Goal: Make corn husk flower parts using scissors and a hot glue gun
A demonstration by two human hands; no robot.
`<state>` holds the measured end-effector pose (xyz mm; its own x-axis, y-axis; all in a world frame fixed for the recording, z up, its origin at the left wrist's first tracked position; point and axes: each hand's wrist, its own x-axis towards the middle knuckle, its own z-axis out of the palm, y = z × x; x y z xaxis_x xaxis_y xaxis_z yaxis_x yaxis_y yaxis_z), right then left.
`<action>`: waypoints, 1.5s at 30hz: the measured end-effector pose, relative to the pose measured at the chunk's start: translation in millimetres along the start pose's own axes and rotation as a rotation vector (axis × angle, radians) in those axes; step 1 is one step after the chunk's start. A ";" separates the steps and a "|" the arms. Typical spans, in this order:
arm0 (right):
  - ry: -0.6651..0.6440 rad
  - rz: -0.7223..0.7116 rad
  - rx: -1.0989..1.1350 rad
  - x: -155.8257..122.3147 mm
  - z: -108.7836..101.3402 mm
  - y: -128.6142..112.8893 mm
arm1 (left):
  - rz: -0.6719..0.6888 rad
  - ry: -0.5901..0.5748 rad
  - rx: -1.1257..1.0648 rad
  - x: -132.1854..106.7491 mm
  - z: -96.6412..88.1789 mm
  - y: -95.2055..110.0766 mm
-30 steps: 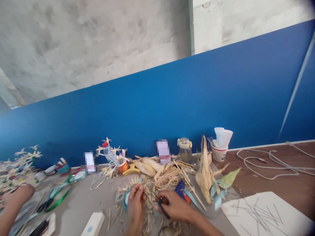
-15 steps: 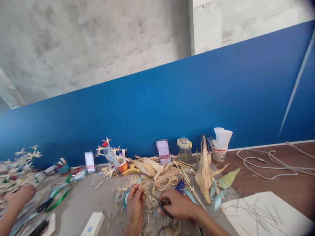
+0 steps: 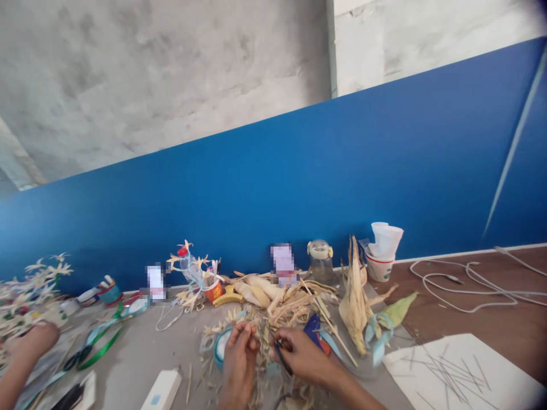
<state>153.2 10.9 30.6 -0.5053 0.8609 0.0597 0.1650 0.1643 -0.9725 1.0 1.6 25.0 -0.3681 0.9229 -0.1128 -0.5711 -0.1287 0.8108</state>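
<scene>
The right hand (image 3: 305,357) grips scissors (image 3: 280,353); the left hand (image 3: 238,357) pinches a husk strip (image 3: 260,335). Blades sit close to the left fingertips, risking a nick.

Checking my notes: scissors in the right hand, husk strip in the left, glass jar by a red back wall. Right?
Not quite: the head view shows the back wall is blue. Otherwise yes: right hand holds scissors, left hand pinches a husk strip, glass jar stands by the wall.

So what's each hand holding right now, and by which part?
The right hand holds small dark scissors by the handle loops. The left hand pinches a thin dry husk strip at its end with the fingers.
</scene>
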 end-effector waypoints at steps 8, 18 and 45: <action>0.134 -0.046 -0.162 -8.0 17.7 -6.1 | -0.122 -0.013 -0.120 -12.3 8.1 1.8; 0.203 -0.051 -0.462 -15.4 22.7 -4.9 | -0.231 -0.153 -0.012 -15.6 7.8 -7.2; 0.229 -0.112 -0.565 -17.2 24.5 -1.5 | -0.195 -0.165 0.085 -18.7 9.8 -4.2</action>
<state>140.9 -16.0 25.6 -0.3614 0.8950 0.2617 0.5762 0.4350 -0.6920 17.4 -11.5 29.3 -0.1284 0.9748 -0.1822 -0.5531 0.0821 0.8291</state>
